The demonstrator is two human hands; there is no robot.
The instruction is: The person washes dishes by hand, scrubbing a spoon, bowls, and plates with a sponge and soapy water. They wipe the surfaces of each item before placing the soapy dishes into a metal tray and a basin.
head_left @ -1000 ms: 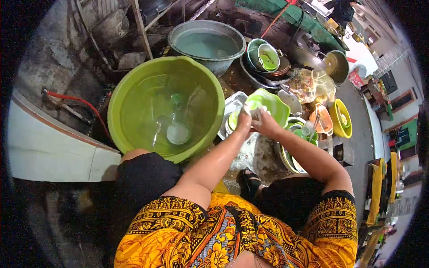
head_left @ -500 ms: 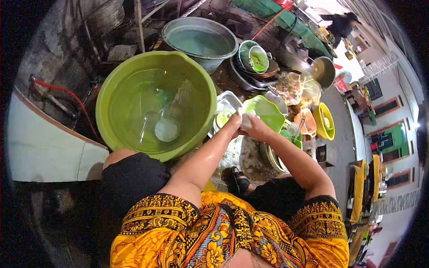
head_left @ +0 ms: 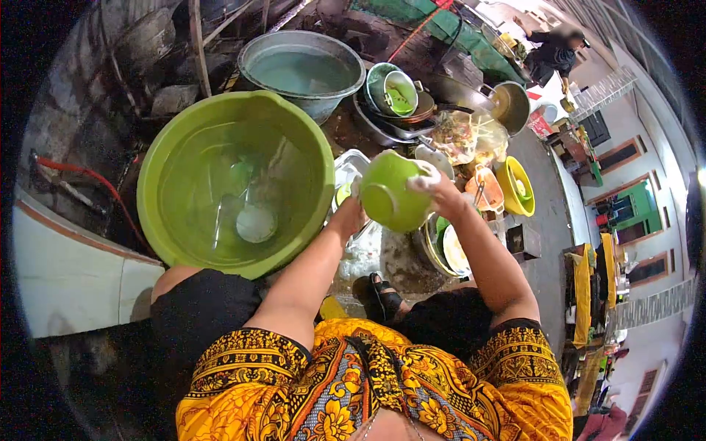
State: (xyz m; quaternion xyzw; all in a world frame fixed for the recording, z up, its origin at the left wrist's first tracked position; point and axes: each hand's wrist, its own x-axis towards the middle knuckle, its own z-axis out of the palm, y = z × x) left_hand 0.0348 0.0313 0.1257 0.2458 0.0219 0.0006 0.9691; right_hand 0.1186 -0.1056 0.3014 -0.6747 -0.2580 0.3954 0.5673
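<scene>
A light green bowl (head_left: 388, 197) with a wavy rim is held up in front of me, its underside and foot ring turned towards me. My left hand (head_left: 352, 214) grips it at the left edge, the fingers partly hidden behind it. On the right edge, my right hand (head_left: 440, 189) is closed at the rim with white suds on its fingers. Whether a sponge is in that hand, I cannot make out. Just behind the left hand stands a clear plastic basin (head_left: 351, 163).
A big green tub (head_left: 151, 195) of water, with a pale round thing under the surface, stands at left. Behind it is a grey tub (head_left: 360, 77) of water. Stacked pans (head_left: 382, 128), a yellow basin (head_left: 507, 180) and more dishes lie to the right. A person (head_left: 555, 59) is far off.
The green bowl has been lifted from among the dishes and turned underside towards me. My hands, close together before, are now apart at its two sides. The view has shifted slightly right.
</scene>
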